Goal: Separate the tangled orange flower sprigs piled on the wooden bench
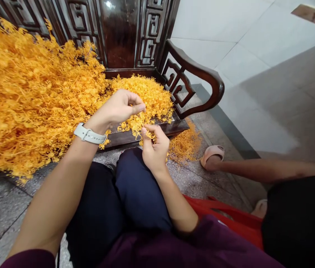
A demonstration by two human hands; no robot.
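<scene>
My right hand (156,149) is closed in a pinch on a small orange plastic sprig (137,128), whose frilly tips stick out around the thumb and forefinger. Just above it, my left hand (124,106), with a pale watch on the wrist, has its thumb and forefinger pressed together. Anything in that pinch is too small to make out. Behind the hands, a lower pile of orange sprigs (148,91) rests on the dark wooden bench (124,139). A much larger heap of orange plastic foliage (34,96) fills the bench's left side.
The bench's curved armrest (215,87) stands at the right. Loose orange bits (186,143) lie on the floor below it. Another person's leg (249,169) in a pink sandal (213,150) reaches in from the right, near a red seat (230,219). A tiled wall (257,74) rises behind.
</scene>
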